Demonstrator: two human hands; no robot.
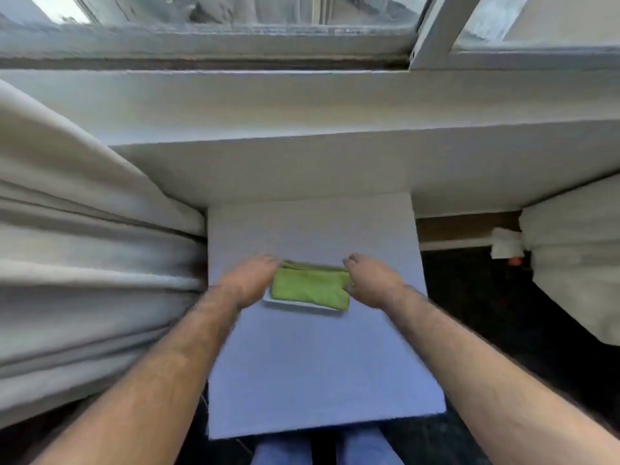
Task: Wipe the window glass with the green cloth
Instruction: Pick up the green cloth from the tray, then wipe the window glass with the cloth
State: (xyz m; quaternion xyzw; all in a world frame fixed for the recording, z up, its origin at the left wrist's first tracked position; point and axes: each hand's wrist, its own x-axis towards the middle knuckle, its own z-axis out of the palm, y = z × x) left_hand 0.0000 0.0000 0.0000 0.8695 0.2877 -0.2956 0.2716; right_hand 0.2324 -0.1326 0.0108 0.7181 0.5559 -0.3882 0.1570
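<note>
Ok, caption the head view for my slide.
Both hands, left and right, reach the folded green cloth on a white tray.

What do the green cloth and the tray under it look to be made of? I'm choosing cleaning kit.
Green cloth: probably microfibre or terry, matte and nappy, lying in soft folds. Tray: smooth white with a thin raised rim, likely plastic or glazed ceramic; blur leaves that open.
</note>
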